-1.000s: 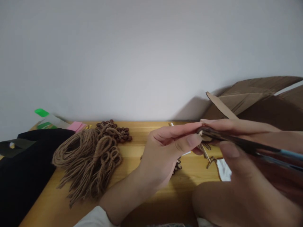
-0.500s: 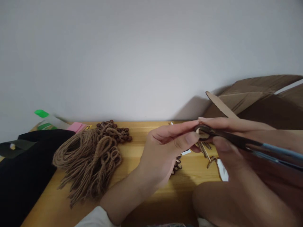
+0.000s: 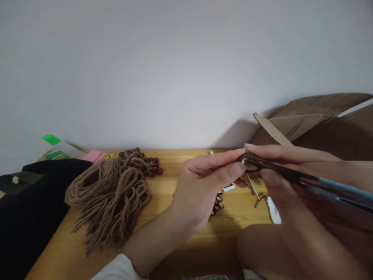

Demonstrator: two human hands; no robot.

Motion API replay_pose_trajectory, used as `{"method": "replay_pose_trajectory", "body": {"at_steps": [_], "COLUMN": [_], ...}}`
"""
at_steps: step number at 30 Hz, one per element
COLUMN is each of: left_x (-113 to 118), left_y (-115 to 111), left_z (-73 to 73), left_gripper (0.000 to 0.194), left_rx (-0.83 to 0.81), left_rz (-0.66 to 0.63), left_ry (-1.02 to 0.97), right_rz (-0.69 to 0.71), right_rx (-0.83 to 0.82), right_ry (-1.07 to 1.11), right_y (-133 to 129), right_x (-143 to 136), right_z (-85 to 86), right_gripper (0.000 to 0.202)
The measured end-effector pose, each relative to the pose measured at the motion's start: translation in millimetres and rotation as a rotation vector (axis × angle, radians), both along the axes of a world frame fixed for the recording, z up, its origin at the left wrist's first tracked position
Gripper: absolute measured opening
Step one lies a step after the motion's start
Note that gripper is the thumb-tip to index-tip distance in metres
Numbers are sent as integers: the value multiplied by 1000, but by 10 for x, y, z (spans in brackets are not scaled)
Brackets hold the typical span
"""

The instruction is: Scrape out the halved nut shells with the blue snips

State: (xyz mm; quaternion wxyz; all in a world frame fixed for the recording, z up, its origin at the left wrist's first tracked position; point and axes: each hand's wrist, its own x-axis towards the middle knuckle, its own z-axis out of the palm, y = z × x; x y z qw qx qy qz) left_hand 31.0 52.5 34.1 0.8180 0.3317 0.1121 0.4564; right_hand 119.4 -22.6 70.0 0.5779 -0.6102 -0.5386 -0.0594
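Observation:
Thumb and fingers of my left hand (image 3: 201,186) pinch a small dark-rimmed piece with a pale face (image 3: 251,167). My right hand (image 3: 294,182), entering from the right, is closed on a long dark tool with blue on its handles (image 3: 300,174); its tip meets the small piece. Whether the tool is pliers or tweezers cannot be made out. Thin brown cords (image 3: 253,188) hang below the piece, between the hands. Partly behind my left wrist lie several small dark-edged pieces (image 3: 218,204) on the wooden table (image 3: 169,163).
Brown cord bundles (image 3: 110,198) and dark round beads (image 3: 151,166) lie left of centre. Black cloth (image 3: 43,202), pink notes (image 3: 94,156) and a green-marked item (image 3: 51,139) are further left. An open cardboard box (image 3: 320,116) stands at the back right, against the wall.
The tool's handle and my right thumb have shifted very slightly. My left hand keeps its pinch on the small piece.

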Motion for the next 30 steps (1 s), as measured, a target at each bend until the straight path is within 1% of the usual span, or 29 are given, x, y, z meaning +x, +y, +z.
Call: {"method": "replay_pose_trajectory", "body": {"at_steps": [3,9,13,20,22,25,30], "left_x": [-1,-7,-7,0,0,-1,6], "left_y": [8,13,17,15,7,-2,9], "left_z": [-5,-1,2,10,15,19,8], "left_gripper": [10,12,14,14,13,13,12], "left_rx": [8,0,4,1,-6,-20,-12], "left_rz": [1,-48,-55,-74,-73,-61,-65], "left_ry": [-2,-45,-49,-80,-86,-71,-73], "right_rz": [-8,12,-8,-40,-12,10,45], "right_rx": [-48,60,27,66,72,81,69], "right_ry": [51,104,81,106,102,38,40], "right_y": [14,37,3,26,16,-25,-45], "right_x": [-7,-35,-4,-71,-76,-43,-33], "right_z": [-3,-42,-40,-20,-28,-50,-43], "right_gripper": [25,15,9,16,16,16,16]}}
